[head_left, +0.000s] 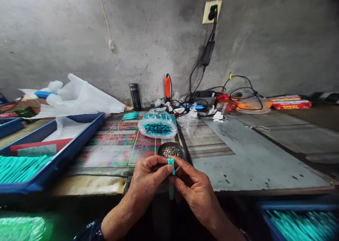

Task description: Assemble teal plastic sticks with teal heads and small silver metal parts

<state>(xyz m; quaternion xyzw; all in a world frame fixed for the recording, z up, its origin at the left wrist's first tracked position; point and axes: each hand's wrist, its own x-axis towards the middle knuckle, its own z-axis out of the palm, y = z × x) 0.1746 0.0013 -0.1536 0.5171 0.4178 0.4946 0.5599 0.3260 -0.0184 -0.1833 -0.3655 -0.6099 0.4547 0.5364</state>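
Observation:
My left hand (148, 179) and my right hand (193, 188) meet at the near table edge, both pinched on one slim teal plastic piece (171, 174) that stands upright between the fingertips. Just beyond the fingers sits a small dark bowl (162, 150) filled with tiny shiny metal parts (171, 151). Farther back lies a clear bag of teal parts (158, 128), with a second such bag (159, 115) behind it.
A blue tray (66, 152) at the left holds many teal strips (18, 167). Another blue tray (299, 218) of teal strips sits low at the right. White plastic bags (79, 98), a black flask (135, 96), cables (201, 100) and red boxes (290, 102) line the wall.

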